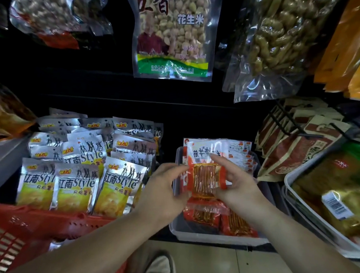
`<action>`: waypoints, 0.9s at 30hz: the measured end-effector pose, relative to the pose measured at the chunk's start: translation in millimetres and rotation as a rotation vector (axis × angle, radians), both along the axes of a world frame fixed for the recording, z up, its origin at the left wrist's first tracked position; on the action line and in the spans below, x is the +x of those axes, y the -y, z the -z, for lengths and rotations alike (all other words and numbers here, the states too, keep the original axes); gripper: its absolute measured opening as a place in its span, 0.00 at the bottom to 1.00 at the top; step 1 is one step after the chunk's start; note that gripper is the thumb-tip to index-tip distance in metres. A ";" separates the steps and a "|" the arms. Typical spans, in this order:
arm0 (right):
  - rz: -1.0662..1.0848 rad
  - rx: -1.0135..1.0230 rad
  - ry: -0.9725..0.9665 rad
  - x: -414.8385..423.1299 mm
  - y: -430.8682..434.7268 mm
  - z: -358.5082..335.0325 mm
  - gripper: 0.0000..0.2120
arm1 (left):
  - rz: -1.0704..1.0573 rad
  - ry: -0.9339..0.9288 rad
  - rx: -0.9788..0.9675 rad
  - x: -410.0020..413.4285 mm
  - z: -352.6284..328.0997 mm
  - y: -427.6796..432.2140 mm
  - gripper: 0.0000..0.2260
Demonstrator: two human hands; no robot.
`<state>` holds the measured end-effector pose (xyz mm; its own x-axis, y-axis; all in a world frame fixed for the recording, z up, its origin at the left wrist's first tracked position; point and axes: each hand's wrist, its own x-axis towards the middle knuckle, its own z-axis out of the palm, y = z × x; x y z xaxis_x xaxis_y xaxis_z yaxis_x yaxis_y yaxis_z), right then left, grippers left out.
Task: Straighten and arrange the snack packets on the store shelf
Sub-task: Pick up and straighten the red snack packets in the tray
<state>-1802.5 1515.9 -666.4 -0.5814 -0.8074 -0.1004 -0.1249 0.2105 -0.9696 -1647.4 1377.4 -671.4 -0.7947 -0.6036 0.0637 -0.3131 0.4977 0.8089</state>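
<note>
A stack of red-and-white snack packets (206, 176) with orange strips inside is held upright over a white tray (215, 237). My left hand (163, 190) grips its left edge. My right hand (235, 182) grips the right edge, one finger laid across the top packet. More red packets (218, 219) lie flat in the tray below, and white packets (241, 152) stand at its back. Several silver-and-yellow chip packets (77, 182) stand in rows to the left.
A red plastic basket (21, 228) sits at the lower left. Bags of peanuts (172, 32) and other nuts hang above. On the right are brown packets on a black wire rack (289, 126) and a white tray (293, 194) of green-gold packs. A shoe (160, 270) shows on the tiled floor.
</note>
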 end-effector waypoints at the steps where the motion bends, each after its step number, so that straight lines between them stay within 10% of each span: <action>1: -0.031 -0.010 0.002 0.5 0.3 -1.3 0.38 | 0.024 -0.049 0.042 -2.6 -1.1 -2.9 0.26; 7: -0.263 -0.016 0.309 9.1 3.6 -11.7 0.34 | 0.002 -0.089 0.208 -11.7 5.3 -3.9 0.17; 12: 0.032 0.070 -0.297 -4.4 4.9 3.0 0.32 | -0.015 -0.047 0.429 -9.6 8.0 -6.9 0.14; 14: -0.017 0.164 -0.208 -14.7 2.3 6.5 0.35 | -0.023 -0.048 0.471 -12.3 13.5 -6.8 0.14; 19: -0.043 0.220 -0.264 -14.4 4.4 17.4 0.03 | -0.053 0.020 0.394 -14.3 27.4 -2.3 0.17; 27: -0.370 0.465 -0.210 -2.1 2.7 72.0 0.05 | 0.105 0.239 0.321 -1.6 36.0 4.1 0.25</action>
<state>-1804.7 1513.2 -738.4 -0.3179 -0.8580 -0.4034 -0.4482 0.5109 -0.7335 -1648.9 1373.3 -707.4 -0.8227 -0.4775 -0.3086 -0.4720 0.2710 0.8389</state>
